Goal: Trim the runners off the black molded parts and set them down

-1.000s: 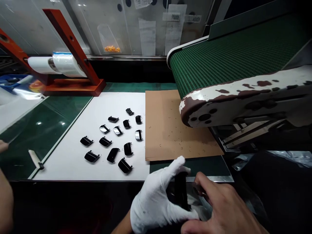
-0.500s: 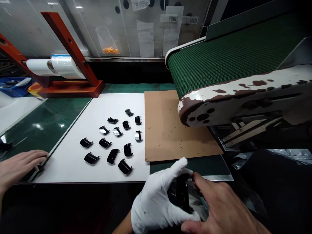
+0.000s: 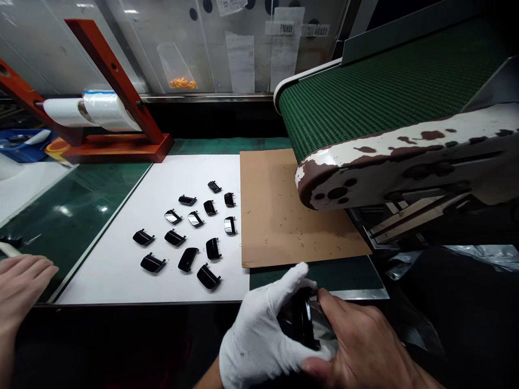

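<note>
My left hand (image 3: 259, 340), in a white glove, is closed around a glossy black plastic part (image 3: 302, 321) just below the table's front edge. My bare right hand (image 3: 365, 351) pinches the same part from the right with thumb and fingers. Clear film (image 3: 324, 335) shows under the part. Several similar black parts (image 3: 187, 258) lie spread on a white sheet (image 3: 117, 270) ahead and to the left of my hands.
A brown cardboard sheet (image 3: 284, 216) lies under the end of a green conveyor belt (image 3: 385, 92) at the right. An orange stand holds a film roll (image 3: 101, 111) at the back left. Another person's hand (image 3: 20, 281) rests at the left edge.
The other person's hand reached in over the small white-handled tool at the white sheet's left corner, then drew back left; the tool is gone from there. My hands stayed on the black part.
</note>
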`<state>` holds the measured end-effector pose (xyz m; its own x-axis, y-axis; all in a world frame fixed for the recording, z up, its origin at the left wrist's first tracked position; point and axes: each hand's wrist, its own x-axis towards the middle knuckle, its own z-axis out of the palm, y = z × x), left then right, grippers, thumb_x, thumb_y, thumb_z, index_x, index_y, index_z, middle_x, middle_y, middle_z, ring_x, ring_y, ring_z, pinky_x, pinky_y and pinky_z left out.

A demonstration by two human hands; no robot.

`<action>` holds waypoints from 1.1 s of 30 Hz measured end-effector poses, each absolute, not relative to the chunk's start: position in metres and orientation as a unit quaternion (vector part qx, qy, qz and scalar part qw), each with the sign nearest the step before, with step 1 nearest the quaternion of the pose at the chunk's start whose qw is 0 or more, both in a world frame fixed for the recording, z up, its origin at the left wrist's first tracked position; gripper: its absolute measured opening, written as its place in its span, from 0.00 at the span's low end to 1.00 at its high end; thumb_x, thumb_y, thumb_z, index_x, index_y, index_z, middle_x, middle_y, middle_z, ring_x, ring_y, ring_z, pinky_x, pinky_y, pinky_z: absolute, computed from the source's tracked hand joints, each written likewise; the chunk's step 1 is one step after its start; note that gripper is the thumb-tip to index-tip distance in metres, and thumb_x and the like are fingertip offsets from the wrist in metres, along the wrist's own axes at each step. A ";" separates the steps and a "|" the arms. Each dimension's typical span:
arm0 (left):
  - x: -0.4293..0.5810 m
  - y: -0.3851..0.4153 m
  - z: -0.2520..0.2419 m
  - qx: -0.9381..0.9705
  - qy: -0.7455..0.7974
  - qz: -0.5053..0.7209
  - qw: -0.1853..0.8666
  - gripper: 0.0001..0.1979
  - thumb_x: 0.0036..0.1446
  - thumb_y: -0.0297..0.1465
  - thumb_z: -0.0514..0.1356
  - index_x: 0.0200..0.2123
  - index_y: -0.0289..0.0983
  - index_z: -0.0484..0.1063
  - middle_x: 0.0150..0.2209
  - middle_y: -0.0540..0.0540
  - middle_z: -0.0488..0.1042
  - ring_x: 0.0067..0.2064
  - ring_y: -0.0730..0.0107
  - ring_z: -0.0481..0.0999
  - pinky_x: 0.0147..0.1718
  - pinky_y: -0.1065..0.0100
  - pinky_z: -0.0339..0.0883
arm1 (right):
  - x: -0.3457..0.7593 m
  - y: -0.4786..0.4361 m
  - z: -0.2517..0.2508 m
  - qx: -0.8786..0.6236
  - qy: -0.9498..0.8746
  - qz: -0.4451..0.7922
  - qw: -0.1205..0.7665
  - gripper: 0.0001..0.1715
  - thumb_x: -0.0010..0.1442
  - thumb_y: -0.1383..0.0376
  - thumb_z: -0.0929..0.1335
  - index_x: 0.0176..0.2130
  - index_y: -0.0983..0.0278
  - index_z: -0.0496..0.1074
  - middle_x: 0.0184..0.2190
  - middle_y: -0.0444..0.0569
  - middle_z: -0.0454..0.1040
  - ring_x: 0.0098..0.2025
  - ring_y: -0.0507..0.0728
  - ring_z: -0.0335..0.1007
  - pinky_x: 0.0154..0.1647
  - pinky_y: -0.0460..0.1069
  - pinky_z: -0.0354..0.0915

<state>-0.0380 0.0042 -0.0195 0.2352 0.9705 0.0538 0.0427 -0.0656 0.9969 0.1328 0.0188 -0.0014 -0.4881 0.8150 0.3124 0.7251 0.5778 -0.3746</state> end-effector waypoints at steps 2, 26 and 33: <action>-0.038 0.003 -0.023 0.590 0.433 0.441 0.520 0.49 0.36 0.27 0.76 0.62 0.47 0.60 0.50 0.50 0.76 0.49 0.61 0.77 0.52 0.70 0.69 | 0.132 0.019 -0.002 -0.444 -0.859 0.087 0.239 0.53 0.58 0.34 0.47 0.29 0.73 0.75 0.16 0.54 0.74 0.16 0.59 0.73 0.14 0.49 0.65; -0.035 0.005 -0.025 0.538 0.452 0.454 0.549 0.47 0.36 0.31 0.76 0.61 0.42 0.63 0.48 0.46 0.77 0.49 0.58 0.77 0.50 0.65 0.72 | 0.132 0.016 -0.012 -0.418 -0.869 0.017 0.264 0.45 0.64 0.41 0.46 0.24 0.66 0.71 0.13 0.46 0.68 0.14 0.53 0.68 0.16 0.48 0.56; -0.030 0.005 -0.023 0.498 0.442 0.468 0.581 0.49 0.32 0.28 0.77 0.61 0.43 0.63 0.48 0.46 0.76 0.49 0.56 0.77 0.51 0.62 0.72 | 0.130 0.017 -0.008 -0.383 -0.873 0.058 0.297 0.38 0.66 0.44 0.51 0.23 0.64 0.68 0.13 0.45 0.66 0.14 0.52 0.66 0.17 0.47 0.57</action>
